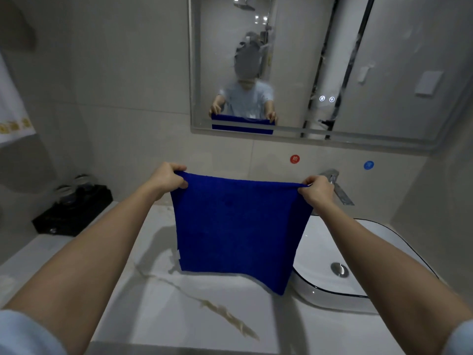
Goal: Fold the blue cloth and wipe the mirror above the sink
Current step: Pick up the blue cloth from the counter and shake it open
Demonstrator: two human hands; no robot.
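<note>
The blue cloth [238, 226] hangs spread out in front of me above the counter, its lower edge near the countertop. My left hand [167, 176] pinches its top left corner. My right hand [316, 188] pinches the top right corner. The mirror [384, 60] is mounted on the wall above and behind, with smears on its glass; it reflects the cloth and a person holding it. The white sink [320, 242] lies at the right, partly hidden by the cloth and my right forearm.
A chrome faucet [337, 187] juts out behind my right hand. A black tray [74, 213] with glass jars stands on the counter at the left. A white towel [12, 116] hangs at the far left. The marble counter [179, 311] stretches below.
</note>
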